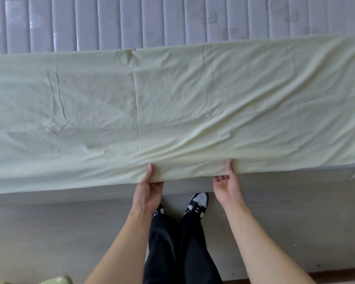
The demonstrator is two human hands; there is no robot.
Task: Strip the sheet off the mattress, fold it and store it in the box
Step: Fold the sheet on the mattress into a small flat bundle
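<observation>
Head view: the pale yellow-green sheet [172, 103] lies as a long folded band across the near half of the mattress [172, 19], its long axis running left to right, parallel to the mattress's near edge. The far half of the mattress is already bare, its quilted grey ribs showing beyond the sheet's far edge. The sheet's near edge hangs just over the near edge of the mattress, and both hands meet it there, close to the middle of its length.

The left hand [149, 191] pinches that near edge, thumb on top of the cloth and fingers tucked beneath. The right hand [226, 185] grips it the same way just to the right, thumb lying up on the cloth and curled fingers showing under the hem. A slack ridge of fabric bunches between and just beyond the two thumbs.

From both grips the bulk of the sheet lies away from the person, toward the far side, and stretches well out to left and right past the frame edges. Neither hand is nearer to an end; both sit near the centre, so the next fold likely means lifting this near edge and carrying it across toward the far edge.

The box is not clearly in view; a green object [55, 280] at the bottom left corner is too cropped to identify
</observation>
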